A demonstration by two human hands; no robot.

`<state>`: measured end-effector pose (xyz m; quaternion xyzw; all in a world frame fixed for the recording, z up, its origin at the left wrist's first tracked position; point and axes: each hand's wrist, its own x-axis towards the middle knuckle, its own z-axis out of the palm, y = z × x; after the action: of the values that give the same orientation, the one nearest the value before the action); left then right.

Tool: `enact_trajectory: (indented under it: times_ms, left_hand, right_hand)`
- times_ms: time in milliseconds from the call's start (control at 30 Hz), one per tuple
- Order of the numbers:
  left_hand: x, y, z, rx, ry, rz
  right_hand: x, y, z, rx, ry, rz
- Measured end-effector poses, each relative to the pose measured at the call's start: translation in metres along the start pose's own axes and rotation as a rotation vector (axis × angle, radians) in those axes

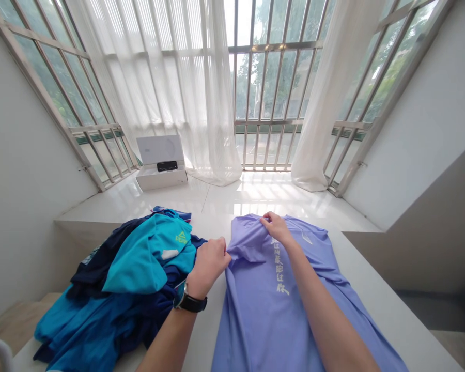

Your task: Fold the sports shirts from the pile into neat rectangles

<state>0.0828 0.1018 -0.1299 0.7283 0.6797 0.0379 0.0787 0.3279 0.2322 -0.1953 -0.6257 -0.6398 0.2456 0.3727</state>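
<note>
A lavender T-shirt (263,299) with pale lettering down its middle lies spread on a white table (372,299). My left hand (209,261), with a black watch on its wrist, is closed on the shirt's left sleeve near the shoulder. My right hand (275,226) pinches the fabric at the collar, at the shirt's far end. To the left of the shirt lies a pile of blue, teal and navy clothes (132,284), close beside my left hand.
An open white box (160,165) with a dark item inside sits on the white window ledge beyond the table. Sheer white curtains (186,88) hang before barred windows. The floor drops off at the table's right.
</note>
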Motion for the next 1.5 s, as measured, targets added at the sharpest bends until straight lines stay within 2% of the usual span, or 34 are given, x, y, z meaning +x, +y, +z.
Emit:
enact_trajectory:
  times_ms: [100,167,267,400,533,667,767,900,1067,1300,1500]
  left_hand:
    - [0.001,-0.006,0.004,-0.014,-0.100,0.096]
    - [0.011,-0.009,0.004,-0.045,-0.156,0.163]
    - [0.041,-0.013,0.002,-0.065,-0.113,0.153]
    - [0.093,-0.017,0.004,-0.044,-0.069,0.107]
    - [0.135,-0.019,0.017,-0.064,-0.083,0.119]
    - [0.158,-0.019,0.033,-0.128,-0.068,0.259]
    - [0.166,-0.021,0.044,-0.186,-0.078,0.378]
    - [0.172,-0.026,0.053,-0.251,-0.076,0.438]
    - [0.175,-0.030,0.054,-0.368,-0.046,0.425]
    - [0.173,-0.028,0.044,-0.668,0.020,0.411]
    - [0.170,-0.015,0.038,-0.869,0.029,0.411]
  right_hand:
    - [-0.003,-0.002,0.002,0.031,-0.070,0.081]
    - [-0.006,-0.002,0.002,0.054,-0.121,0.145]
    - [-0.010,-0.001,-0.001,0.101,-0.232,0.217]
    - [-0.013,-0.002,-0.006,0.128,-0.331,0.239]
    - [-0.012,-0.004,0.001,0.042,-0.293,0.229]
    - [-0.012,-0.006,0.016,-0.055,-0.186,0.204]
    - [-0.013,-0.010,0.020,-0.041,-0.183,0.192]
    - [-0.013,-0.015,0.011,0.086,-0.236,0.211]
    - [-0.012,-0.016,-0.005,0.247,-0.214,0.259]
    - [-0.011,-0.009,-0.011,0.307,-0.140,0.319]
    - [-0.020,-0.020,-0.025,0.379,-0.267,0.349]
